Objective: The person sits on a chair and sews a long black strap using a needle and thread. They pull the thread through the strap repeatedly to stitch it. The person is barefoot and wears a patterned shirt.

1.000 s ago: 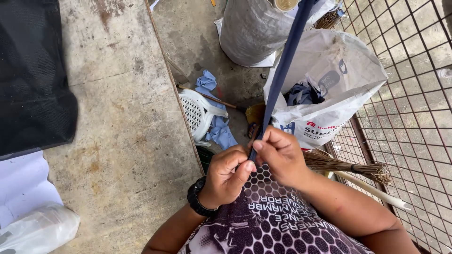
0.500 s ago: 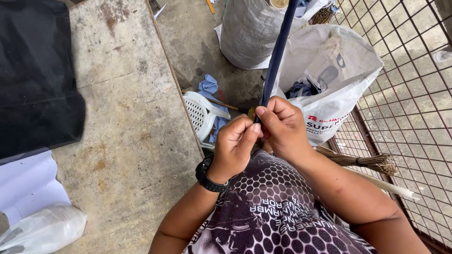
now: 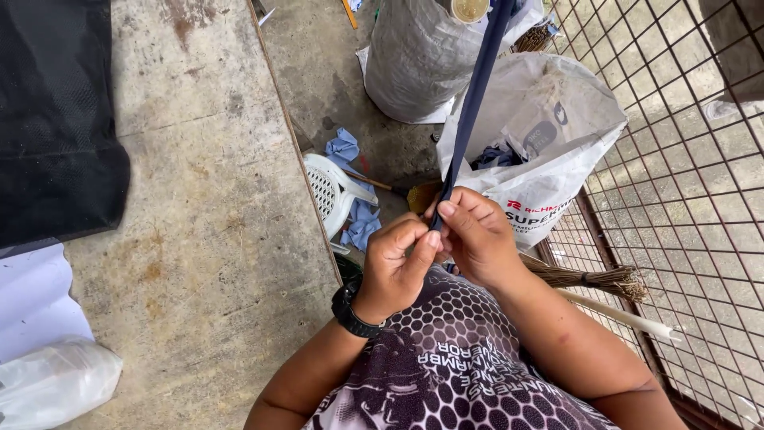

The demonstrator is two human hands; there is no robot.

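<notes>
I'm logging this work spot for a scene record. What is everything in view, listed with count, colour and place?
dark strip: one, navy, running from both hands to top edge
grey sack: one, top centre
white bag: one, right of strip
plastic chair: one, white, tipped, centre
blue rags: several, around chair
broom: one, brown bristles, white handle, right
wire mesh: rusty, right
concrete slab: grey, left
black cloth: one, upper left
wristwatch: one, black
left hand: pinching strip
right hand: pinching strip
</notes>
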